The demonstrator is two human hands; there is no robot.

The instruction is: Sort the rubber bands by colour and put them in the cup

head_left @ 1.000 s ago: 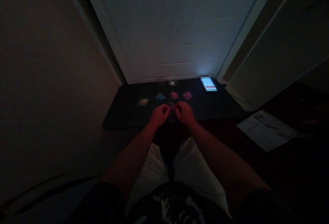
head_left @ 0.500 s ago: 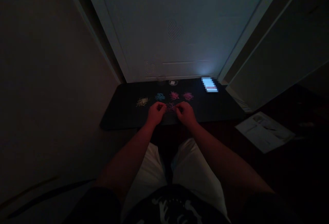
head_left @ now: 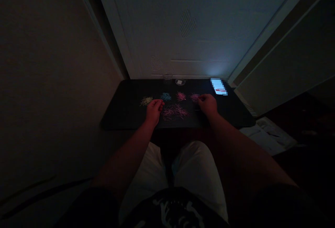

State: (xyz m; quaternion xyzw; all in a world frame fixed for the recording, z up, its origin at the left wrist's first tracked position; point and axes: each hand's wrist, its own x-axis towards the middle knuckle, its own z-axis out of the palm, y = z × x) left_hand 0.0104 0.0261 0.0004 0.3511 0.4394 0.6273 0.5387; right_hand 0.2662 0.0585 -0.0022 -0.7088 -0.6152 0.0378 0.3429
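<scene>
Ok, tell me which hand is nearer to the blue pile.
Left: the left hand is just in front of the blue pile, slightly to its left. The right hand is farther off to its right, past the bright pink pile.

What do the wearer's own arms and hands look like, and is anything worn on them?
The left hand and right hand show no gloves or cables. The forearms are bare up to dark, short sleeves without visible markings. Dim light hides finer detail.

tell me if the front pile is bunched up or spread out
Spread out: the front pile lies loose, with dark gaps showing, and is clearly wider than the blue pile behind it.
</scene>
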